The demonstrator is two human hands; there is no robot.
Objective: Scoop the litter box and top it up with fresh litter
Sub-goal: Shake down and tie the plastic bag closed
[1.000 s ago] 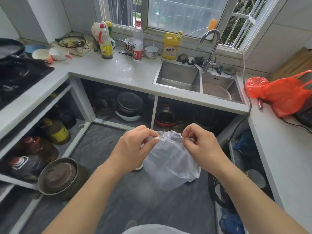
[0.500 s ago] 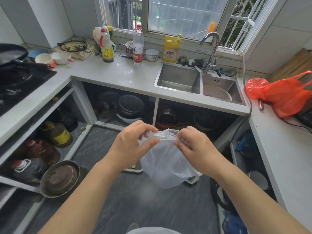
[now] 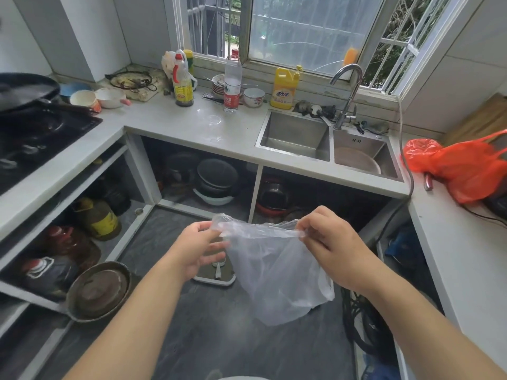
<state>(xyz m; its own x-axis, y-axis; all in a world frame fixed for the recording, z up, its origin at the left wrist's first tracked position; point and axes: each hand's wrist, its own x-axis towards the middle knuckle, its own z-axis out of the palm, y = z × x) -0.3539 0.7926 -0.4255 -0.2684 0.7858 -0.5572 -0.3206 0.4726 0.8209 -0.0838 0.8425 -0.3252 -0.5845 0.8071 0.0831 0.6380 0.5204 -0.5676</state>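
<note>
A thin clear plastic bag (image 3: 277, 281) hangs in front of me over the dark floor. My left hand (image 3: 196, 249) pinches the left side of its rim. My right hand (image 3: 326, 244) pinches the right side, and the rim is stretched wide between them. On the floor behind the bag lies a white-rimmed tray (image 3: 215, 279) with a small white handled tool (image 3: 218, 270) in it; the bag and my left hand hide most of it.
Grey counters run on the left, back and right, with open shelves of pots (image 3: 216, 179) and oil jugs (image 3: 97, 218) below. A double sink (image 3: 326, 145) is at the back right. A red plastic bag (image 3: 463, 167) lies on the right counter. A metal pot (image 3: 100, 290) stands low at the left.
My hands have moved apart and pulled the bag's rim from a bunched knot into a wide opening. The tray on the floor has come into view behind the bag.
</note>
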